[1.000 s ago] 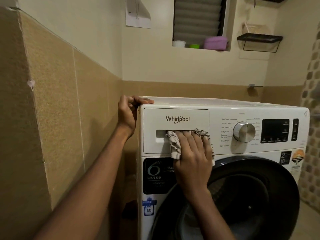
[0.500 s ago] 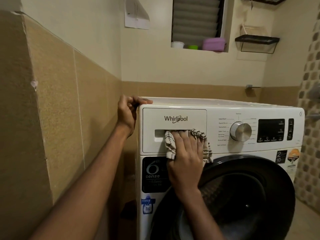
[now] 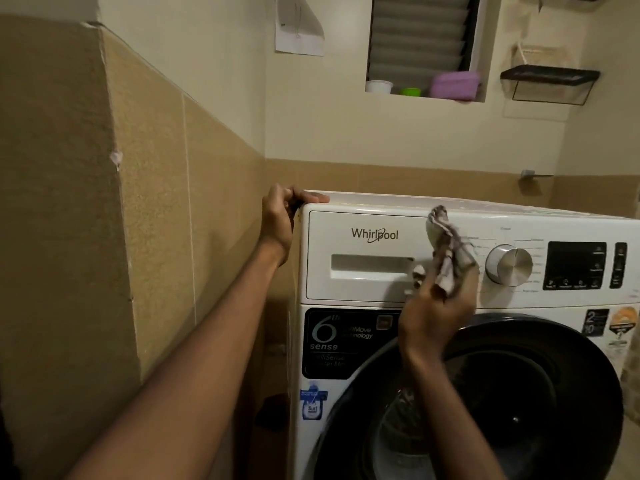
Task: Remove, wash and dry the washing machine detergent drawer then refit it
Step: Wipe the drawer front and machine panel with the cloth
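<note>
The white washing machine [image 3: 381,206] fills the lower right of the head view. Its detergent drawer [image 3: 346,287] sits closed and flush in the front panel at top left, its handle recess uncovered. My left hand [image 3: 280,220] grips the machine's top left corner, thumb on the lid. In front of the panel, just right of the drawer, my right hand [image 3: 434,313] holds a bunched checked cloth [image 3: 446,251], which sticks up blurred and clear of the drawer.
A silver dial [image 3: 509,265] and dark display [image 3: 575,265] lie right of the drawer, the round dark door [image 3: 554,375] below. A tiled wall [image 3: 138,202] stands close on the left. Above are a window ledge with tubs [image 3: 453,85] and a wire shelf [image 3: 550,77].
My right hand has lifted the cloth off the drawer's handle recess and moved right, away from the panel. The left hand has kept its grip on the corner.
</note>
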